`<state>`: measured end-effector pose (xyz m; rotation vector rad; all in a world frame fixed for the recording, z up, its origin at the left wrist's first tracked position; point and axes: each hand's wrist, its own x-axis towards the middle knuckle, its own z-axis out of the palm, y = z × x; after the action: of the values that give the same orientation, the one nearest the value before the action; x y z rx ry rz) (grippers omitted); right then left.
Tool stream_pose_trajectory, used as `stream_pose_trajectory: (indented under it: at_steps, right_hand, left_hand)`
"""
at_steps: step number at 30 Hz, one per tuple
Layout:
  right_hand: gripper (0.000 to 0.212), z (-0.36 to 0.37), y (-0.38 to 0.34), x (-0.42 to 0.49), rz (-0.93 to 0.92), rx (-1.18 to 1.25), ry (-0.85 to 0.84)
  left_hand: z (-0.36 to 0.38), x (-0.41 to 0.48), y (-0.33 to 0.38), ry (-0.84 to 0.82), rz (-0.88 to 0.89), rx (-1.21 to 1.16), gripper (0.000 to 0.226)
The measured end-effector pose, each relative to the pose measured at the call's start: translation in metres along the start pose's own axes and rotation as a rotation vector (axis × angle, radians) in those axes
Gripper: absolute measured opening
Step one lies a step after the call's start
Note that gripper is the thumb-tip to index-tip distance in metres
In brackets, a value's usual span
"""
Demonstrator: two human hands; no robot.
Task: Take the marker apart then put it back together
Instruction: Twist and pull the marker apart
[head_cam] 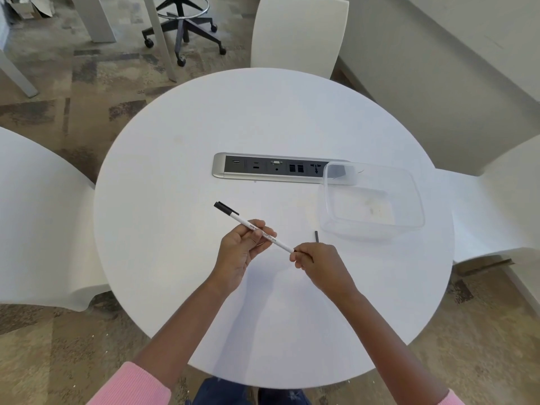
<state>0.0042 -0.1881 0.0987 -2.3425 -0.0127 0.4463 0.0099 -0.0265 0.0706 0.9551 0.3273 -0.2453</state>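
Observation:
A thin white marker (pixel 242 221) with a black cap at its far-left end is held slantwise above the round white table (pixel 181 159). My left hand (pixel 242 249) grips the barrel around its middle. My right hand (pixel 318 261) pinches a dark part at the barrel's near-right end; most of that part is hidden by the fingers. A short black piece (pixel 316 237) lies loose on the table just beyond my right hand.
A clear plastic container (pixel 372 200) sits on the table at the right, overlapping a silver power and data socket strip (pixel 263 168). White chairs stand around the table, and an office stool base is on the floor beyond.

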Motion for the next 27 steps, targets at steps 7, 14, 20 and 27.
stream_pose_trajectory:
  at_steps: [7,14,20,27]
  right_hand:
    - [0.015,0.005,-0.002,-0.003,-0.21,-0.246,0.268]
    - [0.012,0.008,-0.007,-0.004,-0.336,-0.412,0.41]
    - [0.018,-0.003,-0.008,-0.001,0.001,0.24,0.088]
    - [0.025,-0.008,-0.008,-0.012,0.28,0.849,-0.042]
  left_hand:
    - [0.019,-0.007,-0.001,0.177,0.074,-0.089,0.014]
    - [0.027,-0.007,0.005,0.291,0.036,-0.165,0.009]
    - [0.019,-0.007,0.01,0.27,0.012,-0.174,0.007]
    - [0.016,-0.01,0.012,0.25,0.01,-0.165,0.008]
